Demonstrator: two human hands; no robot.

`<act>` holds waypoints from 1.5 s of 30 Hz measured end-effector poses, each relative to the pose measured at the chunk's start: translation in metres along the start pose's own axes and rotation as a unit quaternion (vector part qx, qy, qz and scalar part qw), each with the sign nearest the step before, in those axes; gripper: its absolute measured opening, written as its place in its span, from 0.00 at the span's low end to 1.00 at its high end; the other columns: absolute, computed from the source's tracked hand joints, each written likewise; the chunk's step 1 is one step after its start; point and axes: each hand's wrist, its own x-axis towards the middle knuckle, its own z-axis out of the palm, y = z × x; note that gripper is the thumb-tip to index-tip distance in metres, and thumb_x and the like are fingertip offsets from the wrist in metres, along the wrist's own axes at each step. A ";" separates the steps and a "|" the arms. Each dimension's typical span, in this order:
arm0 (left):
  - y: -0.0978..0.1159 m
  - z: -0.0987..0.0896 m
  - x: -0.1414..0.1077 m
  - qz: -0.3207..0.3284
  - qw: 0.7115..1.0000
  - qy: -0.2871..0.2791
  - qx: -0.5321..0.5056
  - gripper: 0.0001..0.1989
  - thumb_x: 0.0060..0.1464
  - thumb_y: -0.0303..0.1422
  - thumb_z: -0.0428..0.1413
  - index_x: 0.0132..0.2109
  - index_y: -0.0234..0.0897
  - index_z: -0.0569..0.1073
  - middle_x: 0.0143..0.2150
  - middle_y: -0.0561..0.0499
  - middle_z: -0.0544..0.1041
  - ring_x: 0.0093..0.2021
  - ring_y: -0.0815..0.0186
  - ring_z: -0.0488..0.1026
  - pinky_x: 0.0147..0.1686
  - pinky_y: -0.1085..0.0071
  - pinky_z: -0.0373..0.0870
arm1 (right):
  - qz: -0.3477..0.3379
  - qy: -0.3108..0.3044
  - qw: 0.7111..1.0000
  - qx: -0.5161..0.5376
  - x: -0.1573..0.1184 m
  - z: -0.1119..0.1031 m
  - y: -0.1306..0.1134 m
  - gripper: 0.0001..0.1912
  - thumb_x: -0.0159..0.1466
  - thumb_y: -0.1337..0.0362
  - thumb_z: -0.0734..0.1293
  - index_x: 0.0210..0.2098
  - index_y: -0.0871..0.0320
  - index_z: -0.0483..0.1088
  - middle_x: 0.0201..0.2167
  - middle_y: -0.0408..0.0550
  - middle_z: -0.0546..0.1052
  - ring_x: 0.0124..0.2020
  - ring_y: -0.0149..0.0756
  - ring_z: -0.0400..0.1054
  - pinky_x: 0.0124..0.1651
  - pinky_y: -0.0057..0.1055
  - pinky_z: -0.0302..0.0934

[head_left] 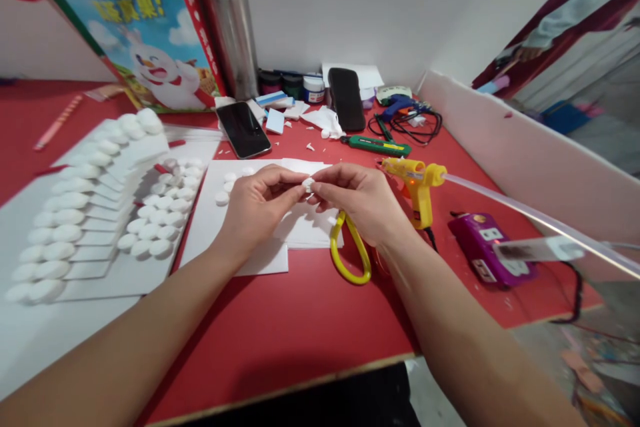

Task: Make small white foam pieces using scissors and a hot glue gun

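Between the fingertips of both hands is a small white piece [307,185], roughly round; its exact kind is too small to make out. My left hand [257,207] pinches it from the left, and my right hand [357,199] pinches it from the right. Both hands are above white sheets [260,263] on the red table. Several white discs [223,198] lie on the sheets behind my left hand. Close beneath my right hand is a yellow looped handle [369,274], partly hidden. A yellow glue gun [420,192] with a long clear stick stands just right of it.
White boards [90,266] with rows of white discs are at left. Two phones [243,130], a green pen-like tool [377,145] and paper scraps lie behind. A steel flask [233,40], picture box [150,34] and purple power block [487,240] surround the workspace. Another person's hand [530,47] shows top right.
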 end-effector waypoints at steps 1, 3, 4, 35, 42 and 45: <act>0.000 0.000 0.000 0.006 1.000 0.002 0.002 0.06 0.54 0.32 0.69 0.40 0.36 0.85 0.39 0.47 0.82 0.39 0.62 0.80 0.44 0.66 0.76 | -0.001 -0.001 1.000 0.002 0.000 0.000 0.001 0.14 0.50 0.61 0.81 0.32 0.61 0.79 0.26 0.45 0.81 0.28 0.31 0.75 0.34 0.29 0.71; -0.001 0.000 0.000 0.020 1.000 0.009 0.011 0.05 0.54 0.31 0.69 0.38 0.36 0.85 0.39 0.48 0.81 0.39 0.63 0.79 0.44 0.67 0.75 | 0.001 0.000 1.000 0.007 0.000 -0.001 0.002 0.14 0.50 0.61 0.82 0.31 0.62 0.79 0.26 0.45 0.81 0.27 0.30 0.75 0.35 0.29 0.72; -0.002 0.000 0.000 0.026 0.999 0.010 0.017 0.04 0.54 0.31 0.68 0.38 0.36 0.85 0.39 0.48 0.81 0.39 0.63 0.79 0.43 0.68 0.75 | 0.004 0.000 1.000 0.009 0.001 -0.002 0.002 0.14 0.50 0.62 0.82 0.31 0.62 0.79 0.25 0.45 0.81 0.27 0.30 0.75 0.35 0.29 0.72; 0.018 -0.074 0.034 0.100 0.868 0.092 0.477 0.06 0.56 0.36 0.63 0.37 0.37 0.78 0.42 0.45 0.80 0.43 0.56 0.76 0.47 0.58 0.71 | -0.035 0.094 0.994 -0.044 0.005 -0.001 0.000 0.10 0.62 0.68 0.74 0.26 0.61 0.70 0.23 0.45 0.80 0.15 0.22 0.68 0.15 0.19 0.53; 0.015 -0.074 0.034 0.098 0.779 -0.053 0.617 0.09 0.54 0.38 0.62 0.37 0.38 0.82 0.42 0.43 0.75 0.51 0.47 0.71 0.57 0.51 0.66 | -0.032 0.092 0.994 -0.045 0.008 -0.003 0.003 0.10 0.62 0.67 0.74 0.28 0.61 0.71 0.24 0.44 0.80 0.16 0.22 0.67 0.15 0.18 0.52; 0.015 -0.074 0.034 0.069 0.757 -0.065 0.646 0.10 0.54 0.38 0.61 0.38 0.38 0.82 0.42 0.42 0.75 0.50 0.47 0.71 0.56 0.51 0.67 | -0.027 0.089 0.995 -0.048 0.008 -0.004 0.005 0.10 0.61 0.66 0.74 0.28 0.61 0.71 0.24 0.45 0.80 0.16 0.22 0.66 0.15 0.18 0.52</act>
